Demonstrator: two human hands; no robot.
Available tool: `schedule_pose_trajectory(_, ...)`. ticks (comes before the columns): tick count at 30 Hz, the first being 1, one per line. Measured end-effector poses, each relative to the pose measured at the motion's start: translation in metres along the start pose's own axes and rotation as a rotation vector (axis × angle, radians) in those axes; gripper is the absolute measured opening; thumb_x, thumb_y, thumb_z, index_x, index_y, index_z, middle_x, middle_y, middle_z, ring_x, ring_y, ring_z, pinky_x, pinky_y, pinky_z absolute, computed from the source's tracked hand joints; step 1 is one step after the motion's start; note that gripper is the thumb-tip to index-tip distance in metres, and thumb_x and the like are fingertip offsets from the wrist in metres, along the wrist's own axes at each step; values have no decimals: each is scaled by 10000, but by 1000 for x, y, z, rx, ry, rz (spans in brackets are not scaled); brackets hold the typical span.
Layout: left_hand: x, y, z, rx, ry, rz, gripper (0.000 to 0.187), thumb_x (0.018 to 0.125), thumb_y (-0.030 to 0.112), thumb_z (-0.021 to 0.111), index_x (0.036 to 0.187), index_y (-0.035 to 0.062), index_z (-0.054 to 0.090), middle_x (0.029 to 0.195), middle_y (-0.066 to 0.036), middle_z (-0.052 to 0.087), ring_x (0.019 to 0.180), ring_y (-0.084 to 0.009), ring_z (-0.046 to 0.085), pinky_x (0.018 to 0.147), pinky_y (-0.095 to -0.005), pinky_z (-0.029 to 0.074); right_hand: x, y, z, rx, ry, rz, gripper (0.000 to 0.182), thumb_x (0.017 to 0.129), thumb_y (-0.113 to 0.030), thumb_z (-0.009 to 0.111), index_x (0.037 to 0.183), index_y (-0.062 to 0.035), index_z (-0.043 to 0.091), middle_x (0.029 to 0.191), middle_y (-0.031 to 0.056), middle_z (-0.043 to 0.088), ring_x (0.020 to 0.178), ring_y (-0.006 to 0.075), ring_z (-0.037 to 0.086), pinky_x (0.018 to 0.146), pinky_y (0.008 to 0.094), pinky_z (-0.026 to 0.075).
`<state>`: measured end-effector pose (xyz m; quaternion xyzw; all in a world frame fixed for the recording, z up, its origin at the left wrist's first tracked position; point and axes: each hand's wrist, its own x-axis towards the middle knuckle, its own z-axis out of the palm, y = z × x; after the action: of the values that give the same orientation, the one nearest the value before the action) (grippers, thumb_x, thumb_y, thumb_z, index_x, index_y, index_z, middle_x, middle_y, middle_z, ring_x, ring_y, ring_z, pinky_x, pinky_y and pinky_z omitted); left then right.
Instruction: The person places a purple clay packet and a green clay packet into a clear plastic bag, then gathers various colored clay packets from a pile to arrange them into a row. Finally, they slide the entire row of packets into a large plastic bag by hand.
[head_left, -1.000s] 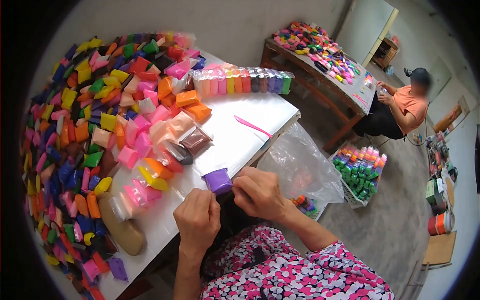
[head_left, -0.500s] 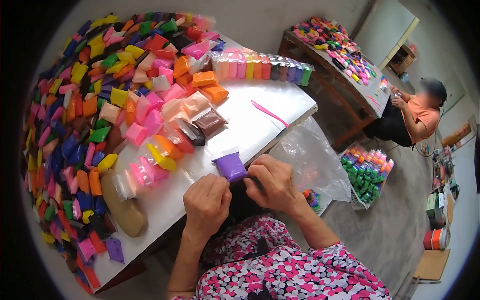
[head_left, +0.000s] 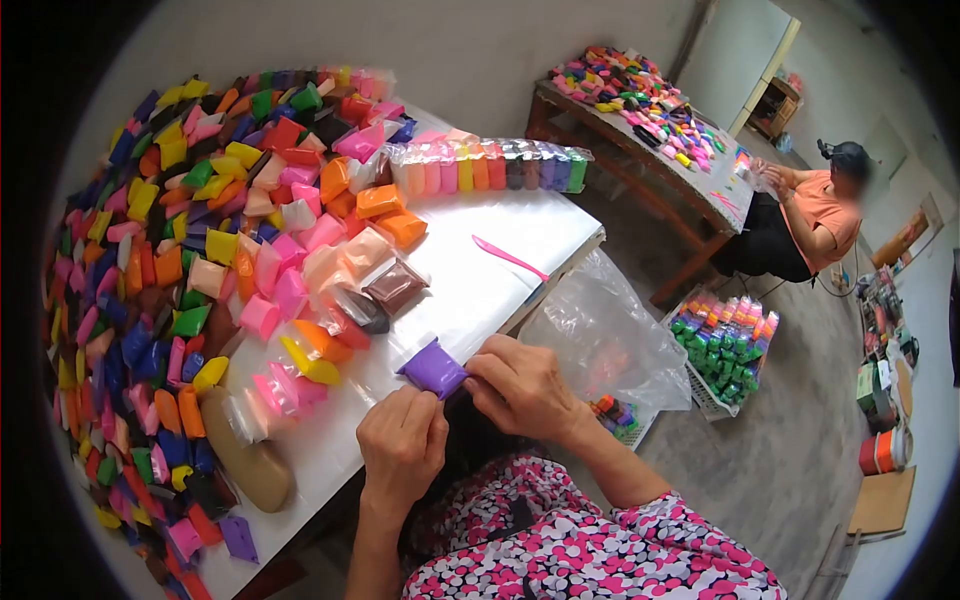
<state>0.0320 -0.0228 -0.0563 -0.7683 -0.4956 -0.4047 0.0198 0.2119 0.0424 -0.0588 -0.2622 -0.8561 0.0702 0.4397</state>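
Note:
A small purple packet (head_left: 434, 368) is held at the table's front edge, between my two hands. My left hand (head_left: 403, 440) pinches its lower edge with closed fingers. The fingers of my right hand (head_left: 522, 385) are closed on its right corner. Behind the packet, on the white table (head_left: 480, 225), lie a brown packet (head_left: 395, 286), a dark packet (head_left: 362, 310) and a pink plastic knife (head_left: 510, 257).
Piled coloured packets (head_left: 190, 220) cover the table's left side, beside a tan oblong object (head_left: 245, 455). A clear-wrapped row of packets (head_left: 490, 167) lies at the back. Right are a plastic bag (head_left: 600, 330), a filled basket (head_left: 720, 350) and a seated person (head_left: 815, 215) at another table (head_left: 640, 135).
The view has shifted, so the near table appears further left and lower. The purple packet is now tilted between my hands. The other person's arms have moved up.

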Motion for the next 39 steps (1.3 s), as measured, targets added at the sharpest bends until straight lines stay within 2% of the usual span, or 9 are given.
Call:
schedule_pose_trajectory(6,7,14,-8,54,-36,-63,128,808,-3,622,808,14,495,694,-138,472,591,-345,522,528,-435,404,-2,0,2,21,25,-37,154,757,-48,683,878,-24,590,774,96,534,674,259,590,569,355,493)
schedule_pose_trajectory(15,2,-4,-6,39,6,32,184,728,15,658,716,37,475,639,-104,433,561,-296,507,504,-393,408,-4,-4,0,-47,49,-156,184,690,-25,683,806,-43,540,724,75,501,626,230,559,542,335,465)
schedule_pose_trajectory(23,-6,-3,1,49,65,107,150,723,-23,643,848,-8,562,737,-132,519,626,-311,547,533,-399,432,-13,1,8,35,144,-126,182,696,14,686,832,-30,574,724,73,525,594,239,552,517,327,462)
schedule_pose_trajectory(27,-8,-7,4,106,145,146,168,754,19,646,908,-16,591,791,-126,546,637,-285,553,544,-374,450,-20,-10,3,478,18,263,120,815,-37,694,857,-5,587,736,78,544,570,158,521,522,273,437)
schedule_pose_trajectory(28,-9,-6,5,101,166,141,178,761,18,646,925,-23,593,808,-135,559,650,-290,565,553,-374,459,-24,-9,3,591,-4,395,124,859,-61,678,867,7,574,748,37,552,598,95,498,532,247,421)
schedule_pose_trajectory(29,-10,-6,6,97,188,137,188,767,16,645,942,-30,595,826,-143,571,664,-296,577,561,-375,468,-26,-10,7,851,38,564,138,893,-104,642,949,16,602,780,0,560,626,64,491,536,233,421)
schedule_pose_trajectory(31,-9,-3,7,61,233,140,193,778,9,642,960,-39,596,853,-157,589,685,-305,595,572,-377,481,-17,-12,-1,1090,-7,781,270,926,-135,571,1138,32,590,832,22,591,660,54,502,531,200,408)
schedule_pose_trajectory(34,-2,6,8,-17,274,159,186,785,-5,639,961,-44,597,861,-162,596,692,-311,602,574,-376,486,-11,-3,-7,1647,-117,816,452,918,-183,552,1305,46,504,991,97,651,696,43,513,533,171,402)
schedule_pose_trajectory(39,19,18,2,-97,123,128,258,768,5,662,1011,-41,589,845,-143,583,730,-324,581,660,-393,484,0,0,-13,1578,-12,771,630,857,-262,643,1371,44,444,1223,164,622,733,51,561,511,145,398)
